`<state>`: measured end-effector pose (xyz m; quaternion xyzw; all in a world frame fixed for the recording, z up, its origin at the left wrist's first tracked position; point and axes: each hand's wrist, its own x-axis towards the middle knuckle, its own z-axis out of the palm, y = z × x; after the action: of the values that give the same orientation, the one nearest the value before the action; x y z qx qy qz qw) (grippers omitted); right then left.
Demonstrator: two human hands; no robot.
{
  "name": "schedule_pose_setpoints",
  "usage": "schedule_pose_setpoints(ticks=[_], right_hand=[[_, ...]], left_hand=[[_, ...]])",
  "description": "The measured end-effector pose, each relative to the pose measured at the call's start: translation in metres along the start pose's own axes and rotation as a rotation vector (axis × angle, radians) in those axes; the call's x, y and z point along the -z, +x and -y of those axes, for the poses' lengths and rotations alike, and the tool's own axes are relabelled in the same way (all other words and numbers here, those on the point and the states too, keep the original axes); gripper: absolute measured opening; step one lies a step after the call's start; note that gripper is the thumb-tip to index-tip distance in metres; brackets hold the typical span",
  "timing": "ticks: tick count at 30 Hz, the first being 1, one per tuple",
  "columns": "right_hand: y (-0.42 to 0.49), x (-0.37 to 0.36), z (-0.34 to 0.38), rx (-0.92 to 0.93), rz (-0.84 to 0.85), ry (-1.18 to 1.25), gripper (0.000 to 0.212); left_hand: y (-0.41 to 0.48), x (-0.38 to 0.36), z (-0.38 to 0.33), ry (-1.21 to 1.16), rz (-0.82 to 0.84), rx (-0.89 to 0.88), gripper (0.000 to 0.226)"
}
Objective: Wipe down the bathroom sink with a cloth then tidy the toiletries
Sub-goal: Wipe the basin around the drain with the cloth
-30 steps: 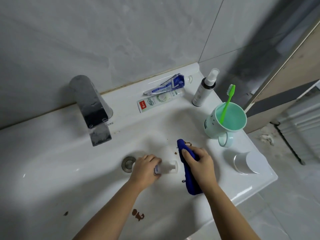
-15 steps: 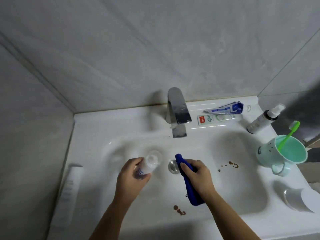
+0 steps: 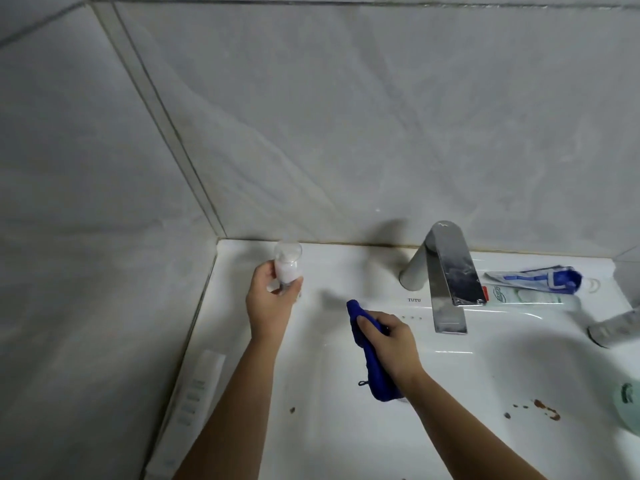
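Gripping a small white bottle point(image 3: 286, 270) round its lower body, the left hand point(image 3: 272, 303) is holding it, clear cap pointing away, by the back-left corner of the sink point(image 3: 332, 431); whether it is touching the ledge cannot be told. Nearer, a white tube point(image 3: 199, 382) is lying along the left rim. Further right, the right hand point(image 3: 389, 344) is curling round a bunched blue cloth point(image 3: 372, 372), holding it against the basin's back slope, left of the chrome faucet point(image 3: 446, 275). Past the faucet, two toothpaste tubes point(image 3: 533, 280) are lying together on the back ledge. Brown stains point(image 3: 545, 408) are sitting on the basin's right side.
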<state>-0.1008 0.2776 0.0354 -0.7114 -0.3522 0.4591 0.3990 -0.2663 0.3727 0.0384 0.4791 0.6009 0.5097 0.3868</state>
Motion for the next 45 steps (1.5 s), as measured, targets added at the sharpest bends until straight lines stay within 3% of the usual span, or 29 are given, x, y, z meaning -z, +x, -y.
schedule_pose_setpoints(ticks=[8,18,22,24,29,32,35,39,43,45], right_hand=[[0.006,0.009,-0.015,-0.018,-0.065,0.03,0.016],[-0.008,0.019,-0.026,-0.015,-0.021,0.017,0.01],[-0.016,0.022,-0.028,0.015,-0.005,-0.008,0.015],[-0.022,0.023,-0.031,0.02,0.013,-0.031,0.016],[-0.037,0.007,-0.053,-0.027,0.093,-0.008,0.014],[-0.046,-0.021,-0.073,-0.036,0.204,-0.05,0.009],[-0.046,-0.052,-0.094,-0.002,0.312,-0.161,0.013],[-0.029,-0.085,-0.116,0.014,0.217,-0.23,0.017],[-0.026,-0.12,-0.141,0.114,0.227,-0.387,0.025],[-0.011,-0.135,-0.135,0.186,0.172,-0.327,0.026]], left_hand=[[0.03,-0.016,0.005,-0.033,-0.039,-0.006,0.034],[0.033,-0.012,0.018,0.135,-0.024,-0.08,0.036],[0.026,-0.002,0.019,0.145,0.008,-0.02,0.052],[0.008,0.013,0.017,0.224,0.015,-0.022,0.056],[-0.076,0.08,0.026,0.592,0.06,-0.229,0.042],[-0.126,0.119,0.042,0.809,0.114,-0.241,0.062],[-0.154,0.142,0.059,0.956,0.153,-0.212,0.053],[-0.172,0.147,0.077,1.099,0.265,-0.207,0.048],[-0.175,0.147,0.088,1.107,0.222,-0.189,0.049],[-0.175,0.148,0.092,1.114,0.216,-0.194,0.049]])
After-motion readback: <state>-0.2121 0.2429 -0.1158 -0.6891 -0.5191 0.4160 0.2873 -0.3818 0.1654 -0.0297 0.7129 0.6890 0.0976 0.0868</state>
